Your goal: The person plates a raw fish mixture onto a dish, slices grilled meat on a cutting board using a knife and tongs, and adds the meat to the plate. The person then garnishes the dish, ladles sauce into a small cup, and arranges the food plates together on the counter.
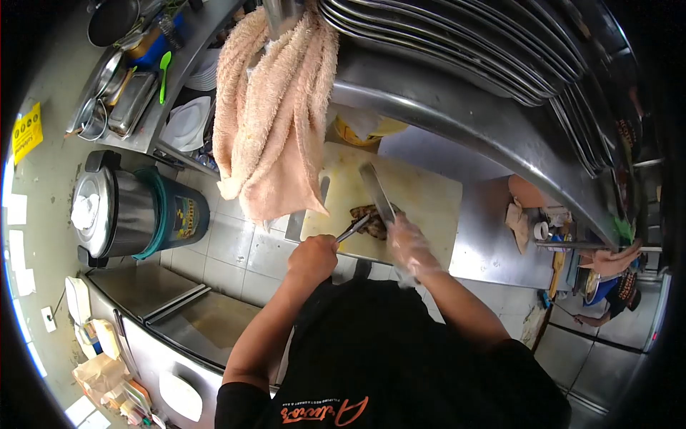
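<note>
Both my hands are over a pale cutting board (429,193) on a steel counter. My left hand (313,259), bare, is closed around the handle of slim metal tongs (351,229), whose tip touches a piece of browned, grilled-looking meat (373,227). A clear plastic glove covers my right hand (412,249), which grips a knife (377,187). The broad blade points away from me, over or against the meat's right side. My fingers hide the knife's handle, and the right hand is slightly blurred.
A pinkish towel (275,121) hangs in front of the board's left side. Stacked metal trays (457,50) fill a shelf (429,107) above. A yellow tub (379,131) stands behind the board. At left are a large steel pot (121,214) and a teal bucket (182,214). Another person (618,300) is at far right.
</note>
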### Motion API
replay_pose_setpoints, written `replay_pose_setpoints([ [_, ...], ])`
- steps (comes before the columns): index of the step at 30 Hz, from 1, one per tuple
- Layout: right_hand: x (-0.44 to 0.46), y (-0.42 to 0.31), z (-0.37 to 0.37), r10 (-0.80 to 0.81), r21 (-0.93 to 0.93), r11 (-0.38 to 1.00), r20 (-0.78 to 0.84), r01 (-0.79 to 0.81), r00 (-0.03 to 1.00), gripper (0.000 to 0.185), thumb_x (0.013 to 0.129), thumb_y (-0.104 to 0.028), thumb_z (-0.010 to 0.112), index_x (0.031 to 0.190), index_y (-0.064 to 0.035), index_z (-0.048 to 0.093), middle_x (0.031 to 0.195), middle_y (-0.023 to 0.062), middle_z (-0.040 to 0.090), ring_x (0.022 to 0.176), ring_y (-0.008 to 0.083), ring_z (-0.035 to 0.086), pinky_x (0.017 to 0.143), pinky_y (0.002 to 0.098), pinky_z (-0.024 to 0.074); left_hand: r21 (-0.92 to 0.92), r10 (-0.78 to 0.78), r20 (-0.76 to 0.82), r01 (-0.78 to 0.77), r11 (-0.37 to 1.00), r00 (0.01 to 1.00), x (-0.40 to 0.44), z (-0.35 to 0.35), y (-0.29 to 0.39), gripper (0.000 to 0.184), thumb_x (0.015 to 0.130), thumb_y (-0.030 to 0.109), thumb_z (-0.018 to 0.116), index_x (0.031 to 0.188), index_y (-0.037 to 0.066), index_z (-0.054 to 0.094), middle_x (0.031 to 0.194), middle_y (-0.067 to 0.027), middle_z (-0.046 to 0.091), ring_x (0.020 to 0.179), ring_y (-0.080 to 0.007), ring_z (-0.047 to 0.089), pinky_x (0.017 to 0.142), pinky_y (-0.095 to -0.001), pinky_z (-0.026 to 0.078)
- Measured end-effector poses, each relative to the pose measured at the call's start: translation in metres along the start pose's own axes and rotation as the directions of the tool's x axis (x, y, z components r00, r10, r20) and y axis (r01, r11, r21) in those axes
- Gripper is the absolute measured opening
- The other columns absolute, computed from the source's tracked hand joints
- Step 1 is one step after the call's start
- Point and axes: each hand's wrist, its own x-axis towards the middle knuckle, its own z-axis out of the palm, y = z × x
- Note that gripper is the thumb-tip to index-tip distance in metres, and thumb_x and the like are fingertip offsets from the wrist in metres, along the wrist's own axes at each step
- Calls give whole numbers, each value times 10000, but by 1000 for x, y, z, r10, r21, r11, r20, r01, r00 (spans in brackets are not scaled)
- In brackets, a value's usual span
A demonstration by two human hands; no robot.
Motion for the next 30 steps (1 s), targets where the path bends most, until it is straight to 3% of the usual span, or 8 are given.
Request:
replay_pose_setpoints([
  [4, 62, 7, -91, -147, 26, 988, 411, 150, 900, 217, 965, -175, 434, 1007, 21, 515, 1042, 208, 616, 794, 282, 611, 610, 311, 492, 5, 6, 5, -6, 1000, 1000, 1, 2, -4, 213, 890, 225, 524, 929, 89, 683, 930, -217, 668, 914, -393, 642, 802, -480, 509],
  [9, 12, -18, -102, 311, 445, 683, 541, -580, 781, 262, 943, -185, 446, 1072, 29, 525, 1013, 249, 627, 933, 445, 611, 767, 466, 488, -37, -12, 4, 12, 999, 1000, 1, -3, -2, 207, 876, 199, 518, 929, 97, 690, 935, -210, 671, 911, -385, 646, 804, -474, 513],
  [14, 69, -3, -85, 235, 510, 742, 411, -436, 881, 280, 950, -283, 495, 921, -20, 590, 791, 82, 607, 651, 207, 592, 538, 333, 479, 4, 15, -13, -15, 1000, 1000, 4, -2, -6, 211, 871, 185, 510, 933, 103, 695, 916, -206, 675, 891, -382, 653, 791, -478, 520],
  [19, -5, -7, -21, 51, 346, 937, 6, -50, 999, 252, 951, -243, 456, 875, -47, 596, 701, 136, 593, 595, 277, 591, 510, 395, 464, 20, 55, -8, -55, 998, 998, 8, 3, -12, 201, 864, 174, 514, 919, 98, 691, 876, -208, 675, 856, -385, 659, 771, -483, 526],
  [23, 67, 4, -63, -101, 329, 944, 268, 8, 958, 219, 914, -212, 490, 922, -16, 587, 708, 192, 582, 740, 371, 621, 682, 451, 501, -1, 59, -21, -59, 998, 998, -3, 0, -8, 185, 863, 171, 521, 904, 82, 678, 877, -211, 669, 858, -392, 652, 769, -489, 520],
  [25, 40, 17, 1, -259, -135, 955, 45, 263, 965, 205, 905, -192, 487, 915, -12, 584, 724, 194, 592, 786, 374, 624, 714, 453, 496, -50, 61, -52, -64, 997, 997, -8, -10, -8, 182, 862, 173, 520, 896, 77, 672, 878, -214, 666, 852, -398, 649, 763, -492, 518],
  [27, 8, 10, -5, -267, -109, 958, -6, 264, 964, 195, 898, -174, 482, 892, -9, 587, 730, 192, 601, 793, 369, 623, 710, 449, 492, -4, 24, -84, -24, 1000, 996, -11, -13, -14, 190, 864, 178, 513, 892, 75, 670, 881, -220, 663, 847, -404, 647, 757, -496, 516],
  [30, -6, -11, -85, -4, 489, 872, 23, -7, 1000, 206, 896, -152, 471, 822, -5, 594, 728, 191, 610, 763, 366, 613, 676, 438, 489, 25, 7, -61, -6, 1000, 998, -12, -18, -13, 201, 869, 187, 503, 888, 75, 669, 880, -228, 661, 839, -406, 650, 749, -497, 519],
])
